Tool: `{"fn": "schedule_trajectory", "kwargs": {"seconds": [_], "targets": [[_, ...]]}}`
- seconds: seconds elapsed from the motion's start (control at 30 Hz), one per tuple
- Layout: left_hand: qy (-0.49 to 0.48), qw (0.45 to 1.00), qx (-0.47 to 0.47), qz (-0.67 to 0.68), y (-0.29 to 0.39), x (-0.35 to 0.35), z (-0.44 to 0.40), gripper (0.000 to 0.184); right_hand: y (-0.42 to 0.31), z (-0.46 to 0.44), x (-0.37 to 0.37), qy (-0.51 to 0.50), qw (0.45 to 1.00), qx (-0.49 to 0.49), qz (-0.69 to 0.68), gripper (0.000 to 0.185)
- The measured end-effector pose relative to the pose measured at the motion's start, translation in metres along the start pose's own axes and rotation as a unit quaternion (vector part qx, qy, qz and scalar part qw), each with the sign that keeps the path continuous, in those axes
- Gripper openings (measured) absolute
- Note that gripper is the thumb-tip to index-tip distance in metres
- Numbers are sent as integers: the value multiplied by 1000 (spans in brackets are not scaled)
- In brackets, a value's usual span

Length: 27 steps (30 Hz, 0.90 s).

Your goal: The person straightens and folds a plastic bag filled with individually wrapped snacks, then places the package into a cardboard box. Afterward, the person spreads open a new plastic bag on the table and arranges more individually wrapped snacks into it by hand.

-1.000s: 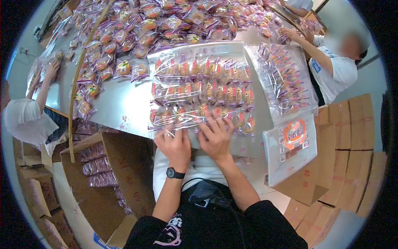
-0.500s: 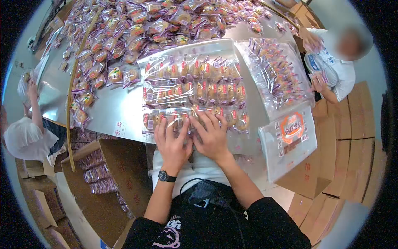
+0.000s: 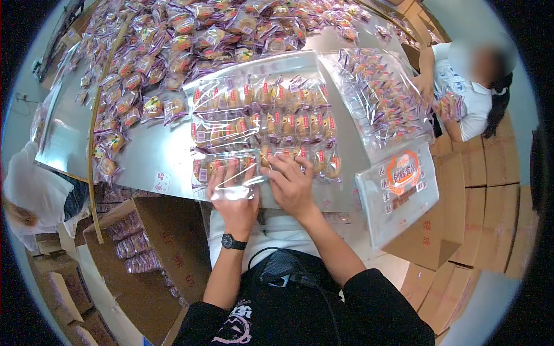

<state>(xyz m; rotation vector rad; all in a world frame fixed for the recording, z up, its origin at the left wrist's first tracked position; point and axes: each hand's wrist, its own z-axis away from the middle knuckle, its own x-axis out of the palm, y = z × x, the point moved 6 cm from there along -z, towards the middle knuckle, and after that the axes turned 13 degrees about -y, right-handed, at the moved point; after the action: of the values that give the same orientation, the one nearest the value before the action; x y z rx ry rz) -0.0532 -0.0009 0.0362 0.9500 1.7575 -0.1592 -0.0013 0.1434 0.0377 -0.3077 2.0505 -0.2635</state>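
A large clear plastic bag (image 3: 228, 95) lies flat on the metal table, with individually wrapped cakes (image 3: 297, 127) in three rows at it. My left hand (image 3: 234, 193) rests at the front row, its fingers stretched out; a shiny sheet of clear film covers them. Beside it, my right hand (image 3: 293, 183) lies on the wrapped cakes of the same row, fingers apart and slightly bent. Neither hand grips anything that I can see. A black watch is on my left wrist.
A big heap of wrapped cakes (image 3: 213, 37) covers the table's far side. To the right lie another filled bag (image 3: 378, 95) and a stack of printed bags (image 3: 398, 184). An open carton (image 3: 167, 242) stands at lower left. Two people work at the sides; cartons (image 3: 496, 155) are stacked right.
Clear film now lies over my left fingers, which were bare before. My right hand stays on the front row. The person at right has turned, and the person at left has lowered their arm.
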Motion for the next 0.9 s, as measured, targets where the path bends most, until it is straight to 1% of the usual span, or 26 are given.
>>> {"fn": "schedule_trajectory", "kwargs": {"seconds": [0.13,0.23,0.33,0.43,0.5,0.53,0.63,0.67,0.73,0.77,0.8,0.9], "targets": [[-16,1000,-21,-13,2,0,0,53,2,4,2,28,999,-17,-21,29],[-16,999,-25,-18,1,3,-1,54,1,4,0,43,999,-21,-6,30],[-26,999,-20,-22,1,7,-1,56,-4,0,-3,29,1000,-1,1,32],[-21,999,-22,-30,1,5,0,56,-3,0,-9,-13,1000,-3,-16,33],[-21,999,-16,-38,6,5,-3,55,-1,3,-10,-19,999,-30,-10,33],[-23,1000,-17,1,6,3,-4,54,0,6,-10,-22,999,-43,-7,33],[-28,999,-8,-19,10,-5,-9,55,0,19,-15,-7,998,-59,12,36],[-24,1000,1,0,7,-2,-8,58,1,20,-14,-7,999,-41,16,34],[-57,995,36,-74,16,5,-8,54,0,18,-15,-8,1000,-3,24,31],[-74,990,53,-111,19,8,-7,52,0,18,-14,-10,1000,2,21,32],[-69,991,70,-88,22,5,-9,59,0,17,-12,-13,1000,7,18,33],[-140,984,34,-108,32,-2,-16,61,4,18,-8,-5,1000,18,4,37]]}}
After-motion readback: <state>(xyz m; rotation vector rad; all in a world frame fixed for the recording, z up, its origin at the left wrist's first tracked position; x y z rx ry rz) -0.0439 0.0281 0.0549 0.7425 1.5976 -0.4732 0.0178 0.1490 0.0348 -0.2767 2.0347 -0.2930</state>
